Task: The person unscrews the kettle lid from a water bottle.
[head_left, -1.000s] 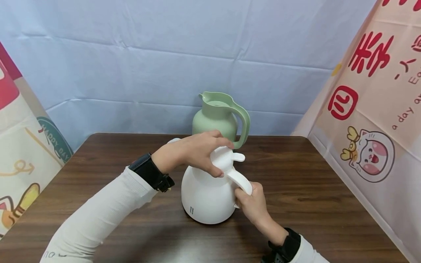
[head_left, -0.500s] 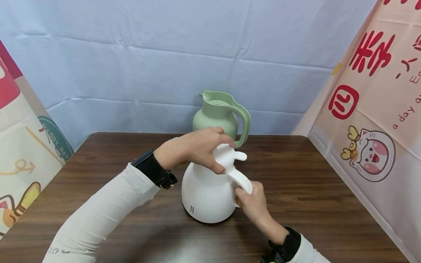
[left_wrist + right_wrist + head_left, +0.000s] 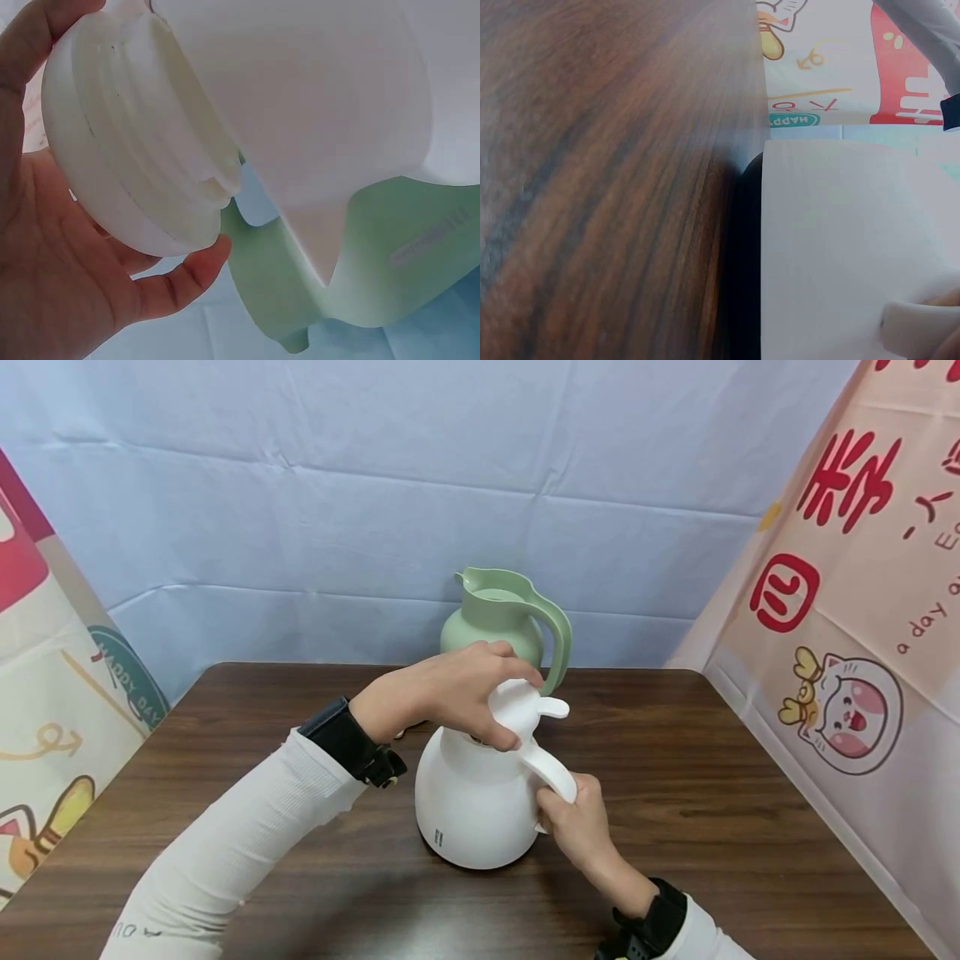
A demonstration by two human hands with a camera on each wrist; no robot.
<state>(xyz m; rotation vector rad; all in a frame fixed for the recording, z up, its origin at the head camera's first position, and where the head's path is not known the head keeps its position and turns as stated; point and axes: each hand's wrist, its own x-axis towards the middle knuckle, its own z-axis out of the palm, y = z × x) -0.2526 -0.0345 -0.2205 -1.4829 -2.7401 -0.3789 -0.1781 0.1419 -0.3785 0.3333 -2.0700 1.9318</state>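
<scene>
A white thermos jug (image 3: 468,814) stands upright on the dark wood table, its spout side hidden behind my left hand (image 3: 450,691). That hand holds the jug's white lid (image 3: 515,708) with fingers and thumb around its edge. In the left wrist view the lid (image 3: 139,150) is tilted, and its stepped, threaded underside shows apart from the mouth of the white jug (image 3: 322,97). Lower down, my right hand (image 3: 579,825) grips the jug's handle (image 3: 553,774). The right wrist view shows the jug's body (image 3: 840,225) with its dark base on the tabletop.
Behind the white jug stands a green jug (image 3: 491,628) with a handle on its right. The wooden table (image 3: 690,827) ends at a pale blue cloth backdrop (image 3: 300,543). Printed cloths (image 3: 840,710) hang along both sides.
My left hand has raised the lid slightly up and to the right, and the lid now tilts, with a gap showing at the jug's neck. The right hand and jug have stayed put.
</scene>
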